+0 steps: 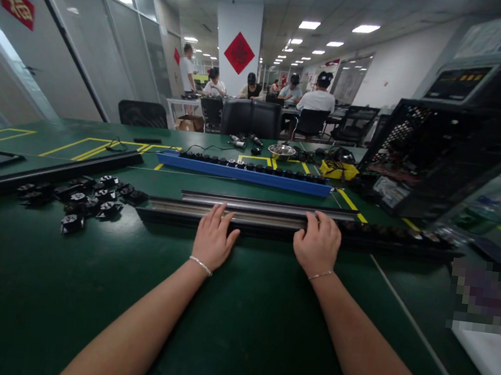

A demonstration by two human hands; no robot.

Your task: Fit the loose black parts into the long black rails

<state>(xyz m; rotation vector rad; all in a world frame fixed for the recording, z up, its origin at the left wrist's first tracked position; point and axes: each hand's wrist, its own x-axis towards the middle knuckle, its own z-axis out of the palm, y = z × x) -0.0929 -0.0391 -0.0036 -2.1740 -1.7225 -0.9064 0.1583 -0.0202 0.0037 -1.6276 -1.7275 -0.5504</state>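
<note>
A long black channel-shaped rail lies crosswise on the green table in front of me. My left hand is on its left half, fingers bent over the front wall and thumb against the near side. On the same rail, farther right, my right hand has its fingers curled over the wall and its thumb at the front. Between the hands the rail's inside shows bare, while dark small parts line its right end. Just behind runs another narrow dark rail. What the fingertips press on inside is hidden.
Loose black-and-silver parts lie left. Behind are a blue rail lined with parts, a metal bowl and a yellow box. An opened computer case stands right; a long black bar lies left. Several people sit farther back.
</note>
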